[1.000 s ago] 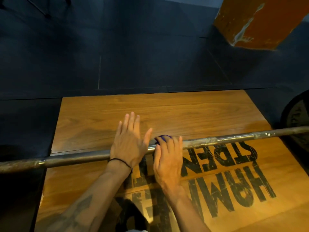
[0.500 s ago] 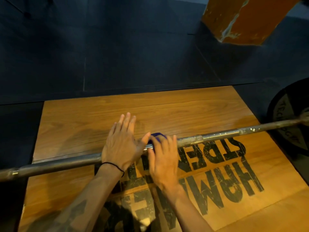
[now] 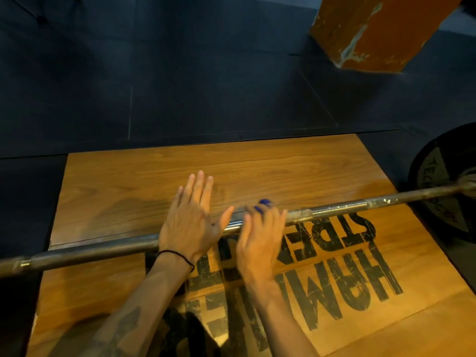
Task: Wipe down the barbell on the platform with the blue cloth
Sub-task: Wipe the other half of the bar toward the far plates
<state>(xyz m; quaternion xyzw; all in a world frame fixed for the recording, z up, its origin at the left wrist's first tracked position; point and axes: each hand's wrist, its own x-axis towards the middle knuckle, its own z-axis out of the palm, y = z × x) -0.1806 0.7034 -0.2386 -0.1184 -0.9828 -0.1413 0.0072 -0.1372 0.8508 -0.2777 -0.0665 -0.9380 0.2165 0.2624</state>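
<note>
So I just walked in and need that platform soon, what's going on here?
A person is wiping the barbell on the wooden platform. The left hand rests flat and open on the bar, steadying it. The right hand presses the blue cloth onto the bar near its middle. The weight plate is on.

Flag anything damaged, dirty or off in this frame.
The long steel barbell has rusty, chalk-flecked patches right of the right hand, which covers the blue cloth. The orange wooden box has scraped, peeling paint. Black lettering on the wooden platform is scuffed.
</note>
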